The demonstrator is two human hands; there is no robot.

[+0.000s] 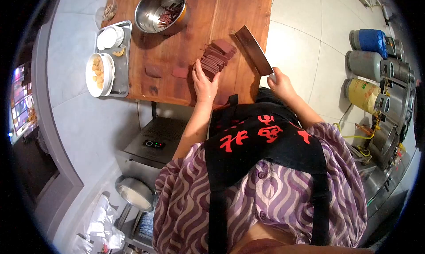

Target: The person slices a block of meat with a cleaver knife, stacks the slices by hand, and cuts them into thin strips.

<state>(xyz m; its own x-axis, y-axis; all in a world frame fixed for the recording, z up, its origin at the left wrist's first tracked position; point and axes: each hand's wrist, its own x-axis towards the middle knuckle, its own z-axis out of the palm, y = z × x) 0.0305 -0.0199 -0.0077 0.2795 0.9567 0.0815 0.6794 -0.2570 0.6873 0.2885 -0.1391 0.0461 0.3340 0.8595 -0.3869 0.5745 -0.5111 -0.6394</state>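
Observation:
A row of dark red-brown slices (214, 63), which look like blood curd, leans in an overlapping stack on the wooden table (190, 88). My left hand (205, 86) grips the near end of the stack between fingers and thumb. In my right hand (281, 83) is the handle of a cleaver (253, 50). Its broad blade is to the right of the slices, apart from them, by the table's right edge. A flat reddish piece (180, 72) lies just left of my left hand, and a darker piece (153, 71) lies farther left.
A steel bowl (146, 16) with dark red strips stands at the back. On the left, a metal tray (121, 88) carries white dishes (111, 38) and a bowl of yellowish pieces (98, 72). Gas cylinders (365, 61) stand on the floor at right.

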